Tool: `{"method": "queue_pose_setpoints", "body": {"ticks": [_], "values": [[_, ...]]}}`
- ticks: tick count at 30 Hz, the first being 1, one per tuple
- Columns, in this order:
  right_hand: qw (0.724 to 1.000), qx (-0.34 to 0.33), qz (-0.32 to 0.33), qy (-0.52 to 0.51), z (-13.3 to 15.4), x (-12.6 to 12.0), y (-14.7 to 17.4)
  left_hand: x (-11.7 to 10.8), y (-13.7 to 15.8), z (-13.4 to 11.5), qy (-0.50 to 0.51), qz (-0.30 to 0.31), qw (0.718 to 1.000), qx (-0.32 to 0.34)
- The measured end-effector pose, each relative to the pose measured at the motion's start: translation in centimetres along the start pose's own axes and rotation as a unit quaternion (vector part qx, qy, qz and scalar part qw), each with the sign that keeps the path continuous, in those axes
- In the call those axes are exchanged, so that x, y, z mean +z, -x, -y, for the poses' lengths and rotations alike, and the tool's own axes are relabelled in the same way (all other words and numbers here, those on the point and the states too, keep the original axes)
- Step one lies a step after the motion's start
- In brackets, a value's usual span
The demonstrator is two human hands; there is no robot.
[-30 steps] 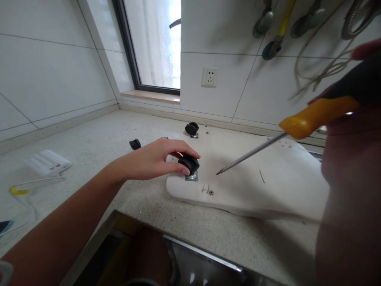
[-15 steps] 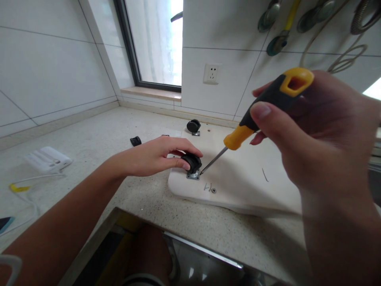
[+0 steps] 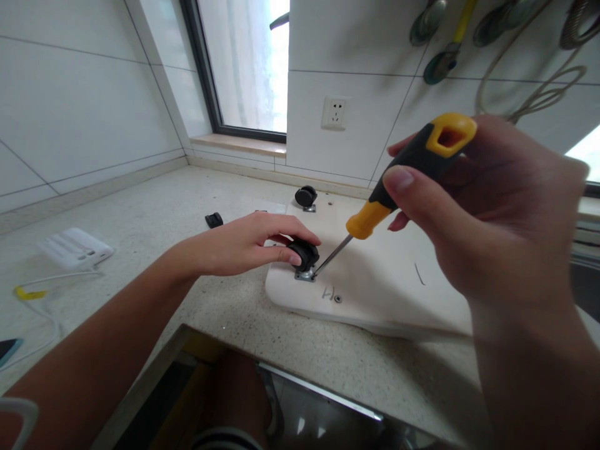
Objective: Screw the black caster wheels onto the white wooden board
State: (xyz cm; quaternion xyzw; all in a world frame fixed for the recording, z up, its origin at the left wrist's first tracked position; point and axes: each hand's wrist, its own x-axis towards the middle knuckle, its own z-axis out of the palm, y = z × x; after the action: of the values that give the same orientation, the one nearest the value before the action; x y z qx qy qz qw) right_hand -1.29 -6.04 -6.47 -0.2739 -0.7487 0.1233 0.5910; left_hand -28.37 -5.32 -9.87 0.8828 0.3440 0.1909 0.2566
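On wht board (image 3: 384,275), near blk caster (image 3: 307,255) has silvery plate (image 3: 304,277).

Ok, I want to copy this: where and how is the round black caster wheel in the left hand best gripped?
Pinch the caster wheel by its rounded rim, probably from the left, as the left hand does: it stands up from its flat silver metal plate, and the yellow-and-black screwdriver slants in from the right.

The left hand (image 3: 255,242) pinches a black caster (image 3: 307,255); the right hand (image 3: 487,228) angles a screwdriver (image 3: 415,164) (yellow-and-black) at its plate (image 3: 304,276).
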Motion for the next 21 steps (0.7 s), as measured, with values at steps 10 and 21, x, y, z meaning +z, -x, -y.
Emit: {"method": "queue_pose_setpoints", "body": {"ticks": [10, 21], "values": [[1.0, -0.003, 0.007, 0.012, -0.08, 0.06, 0.1, -0.12, 0.15, -0.35, -0.004, -0.001, 1.0, -0.007], [0.999, -0.022, 0.018, -0.025, 0.5, 0.3, 0.32, 0.12, 0.11, -0.07, -0.001, -0.014, 1.0, -0.007]]}}
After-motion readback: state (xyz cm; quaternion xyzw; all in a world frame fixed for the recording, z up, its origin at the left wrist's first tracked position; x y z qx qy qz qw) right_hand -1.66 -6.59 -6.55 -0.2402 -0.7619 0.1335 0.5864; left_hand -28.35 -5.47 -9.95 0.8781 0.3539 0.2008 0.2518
